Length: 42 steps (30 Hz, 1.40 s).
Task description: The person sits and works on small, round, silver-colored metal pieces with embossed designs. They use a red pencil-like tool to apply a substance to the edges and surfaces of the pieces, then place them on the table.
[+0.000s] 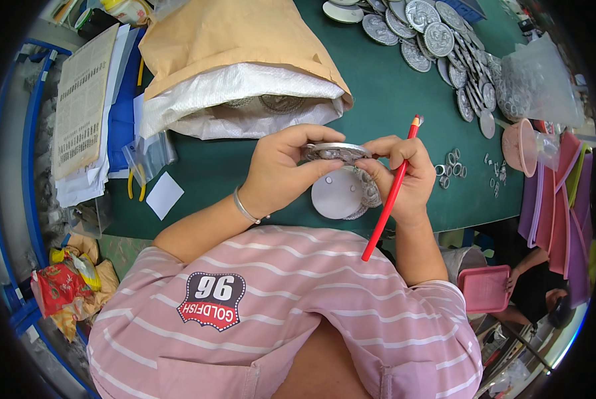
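Between my two hands a round silver medallion [338,152] with a relief face is held nearly edge-on above the table. My left hand [278,165] pinches its left side, fingers closed. On its right edge, my right hand [407,176] has thumb and fingertips closed, with a long red pencil [382,229] tucked among the fingers, its tip pointing up and away. Just beneath, a smooth-faced silver disc [336,194] lies by the table's near edge, partly over more relief medallions [369,189].
A brown paper sack [238,40] with white lining gapes beyond my hands, medallions inside. A medallion heap [437,40] lies far right, near small metal rings [452,166] and a pink cup [519,147]. Papers [85,100] and yellow-handled pliers [137,185] are left. Another person's hand [513,279] is by a pink basket [484,290].
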Each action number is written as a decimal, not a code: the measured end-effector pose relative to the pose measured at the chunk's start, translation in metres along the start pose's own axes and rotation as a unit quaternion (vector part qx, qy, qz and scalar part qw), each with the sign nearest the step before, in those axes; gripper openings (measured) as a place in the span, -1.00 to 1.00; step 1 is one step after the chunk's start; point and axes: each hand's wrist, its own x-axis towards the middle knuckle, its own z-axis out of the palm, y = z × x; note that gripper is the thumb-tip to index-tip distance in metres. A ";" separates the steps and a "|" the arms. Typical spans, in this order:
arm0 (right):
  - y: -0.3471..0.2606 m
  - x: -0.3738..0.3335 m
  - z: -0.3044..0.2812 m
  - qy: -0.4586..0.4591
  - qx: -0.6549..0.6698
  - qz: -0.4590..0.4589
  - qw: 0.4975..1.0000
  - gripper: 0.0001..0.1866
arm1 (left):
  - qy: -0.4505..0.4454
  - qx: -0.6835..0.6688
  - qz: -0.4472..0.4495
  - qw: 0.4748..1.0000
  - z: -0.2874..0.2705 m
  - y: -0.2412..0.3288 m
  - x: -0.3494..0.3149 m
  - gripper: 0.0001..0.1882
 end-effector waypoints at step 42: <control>-0.013 0.007 0.003 0.020 0.062 -0.006 0.998 -0.63 | 0.005 -0.081 0.030 0.996 -0.006 -0.002 0.005 -0.80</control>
